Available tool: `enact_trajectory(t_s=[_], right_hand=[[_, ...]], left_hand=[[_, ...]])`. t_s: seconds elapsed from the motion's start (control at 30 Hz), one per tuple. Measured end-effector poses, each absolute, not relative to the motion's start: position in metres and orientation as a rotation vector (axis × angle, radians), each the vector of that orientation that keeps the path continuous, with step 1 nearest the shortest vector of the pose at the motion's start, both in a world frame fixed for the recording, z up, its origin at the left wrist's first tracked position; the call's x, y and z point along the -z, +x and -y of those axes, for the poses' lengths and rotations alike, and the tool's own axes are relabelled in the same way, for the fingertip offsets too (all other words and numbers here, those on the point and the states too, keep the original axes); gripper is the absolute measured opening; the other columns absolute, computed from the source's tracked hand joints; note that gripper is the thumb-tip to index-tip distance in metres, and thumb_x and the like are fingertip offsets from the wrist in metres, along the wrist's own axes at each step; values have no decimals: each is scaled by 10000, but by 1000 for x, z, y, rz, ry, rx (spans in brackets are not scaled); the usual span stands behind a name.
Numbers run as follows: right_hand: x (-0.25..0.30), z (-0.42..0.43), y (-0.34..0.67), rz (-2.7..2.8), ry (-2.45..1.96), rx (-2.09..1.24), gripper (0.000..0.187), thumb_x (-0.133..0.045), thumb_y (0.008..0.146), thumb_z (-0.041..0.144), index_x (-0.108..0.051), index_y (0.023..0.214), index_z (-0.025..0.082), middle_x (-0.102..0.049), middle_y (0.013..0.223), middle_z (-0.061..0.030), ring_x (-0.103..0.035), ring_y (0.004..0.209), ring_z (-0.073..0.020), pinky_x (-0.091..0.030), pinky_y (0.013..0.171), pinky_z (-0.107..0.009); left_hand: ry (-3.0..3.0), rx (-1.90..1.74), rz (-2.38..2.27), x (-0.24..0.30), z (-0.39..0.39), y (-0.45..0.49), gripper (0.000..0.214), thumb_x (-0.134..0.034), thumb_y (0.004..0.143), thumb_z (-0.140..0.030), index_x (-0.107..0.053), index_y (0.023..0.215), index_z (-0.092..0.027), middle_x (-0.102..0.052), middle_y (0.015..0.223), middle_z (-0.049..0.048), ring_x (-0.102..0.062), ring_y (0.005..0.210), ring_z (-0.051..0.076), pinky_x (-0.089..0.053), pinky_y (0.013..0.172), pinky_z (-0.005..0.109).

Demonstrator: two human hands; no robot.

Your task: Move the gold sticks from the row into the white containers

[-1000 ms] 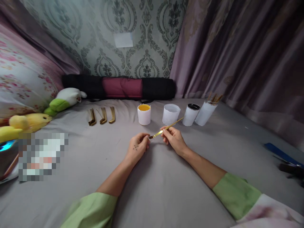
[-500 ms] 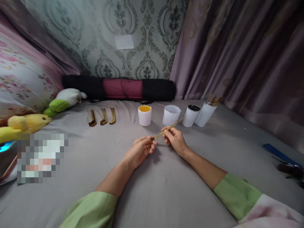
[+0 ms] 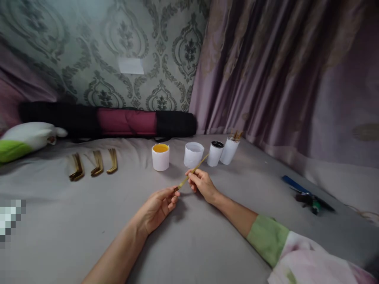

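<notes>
My right hand pinches a thin golden stick near its middle, over a grey sheet. My left hand lies palm up, its fingertips closed on the stick's lower end. Just behind the hands stand a white cup of yellow paint, an empty-looking white cup, a white cup with a dark rim and a white cup holding several sticks.
Three bent golden pieces lie in a row at the left. A black and maroon bolster lines the wall. A plush toy is at far left. A blue tool lies at right. Curtains hang behind.
The view has swung right and the scene has shifted left. My left hand has turned from palm down to palm up while staying at the stick's tip.
</notes>
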State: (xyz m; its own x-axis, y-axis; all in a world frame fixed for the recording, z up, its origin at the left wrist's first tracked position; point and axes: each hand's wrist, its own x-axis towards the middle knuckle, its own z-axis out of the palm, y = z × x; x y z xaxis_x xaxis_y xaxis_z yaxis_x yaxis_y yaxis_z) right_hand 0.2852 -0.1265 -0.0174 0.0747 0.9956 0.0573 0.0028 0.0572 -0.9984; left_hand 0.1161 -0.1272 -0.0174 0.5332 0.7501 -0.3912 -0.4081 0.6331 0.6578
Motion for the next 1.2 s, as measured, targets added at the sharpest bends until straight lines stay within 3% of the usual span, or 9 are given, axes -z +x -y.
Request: enact_trajectory(t_s=[0.5, 1.2], right_hand=[[-8, 122, 314, 1039, -1181, -922, 339, -504, 730, 482, -534, 804, 153, -490, 633, 22, -393, 424, -41, -305, 368, -171], [-27, 134, 332, 956, -1151, -829, 302, -542, 710, 445, -553, 769, 149, -512, 613, 18, -406, 415, -43, -299, 360, -182]], left_hand=[[540, -726, -745, 12, 130, 115, 130, -534, 743, -91, -568, 868, -85, -576, 709, 46, -492, 500, 42, -429, 442, 140], [553, -718, -717, 15, 129, 112, 193, -559, 735, -110, -571, 922, -65, -568, 758, 63, -492, 537, 51, -442, 466, 151]])
